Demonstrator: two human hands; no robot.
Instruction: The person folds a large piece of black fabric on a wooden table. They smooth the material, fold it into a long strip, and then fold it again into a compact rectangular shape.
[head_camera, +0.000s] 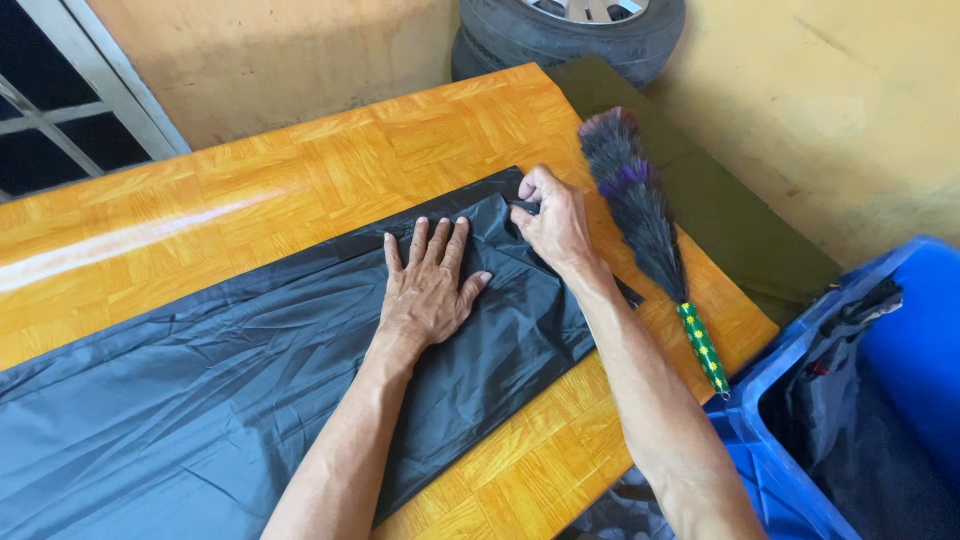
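Note:
A large black plastic bag (200, 400) lies spread flat across an orange wood-patterned table (300, 170). My left hand (430, 285) rests palm down on the bag near its right end, fingers apart, pressing it flat. My right hand (555, 225) pinches the bag's far right corner between thumb and fingers. A dark feather duster (640, 215) with a green patterned handle lies on the table just right of my right hand.
A blue plastic bin (900, 330) with dark material inside stands at the lower right, against the table's corner. A car tyre (570, 30) leans by the wall at the top. A dark green board (740, 220) lies beside the table. Window bars are at the top left.

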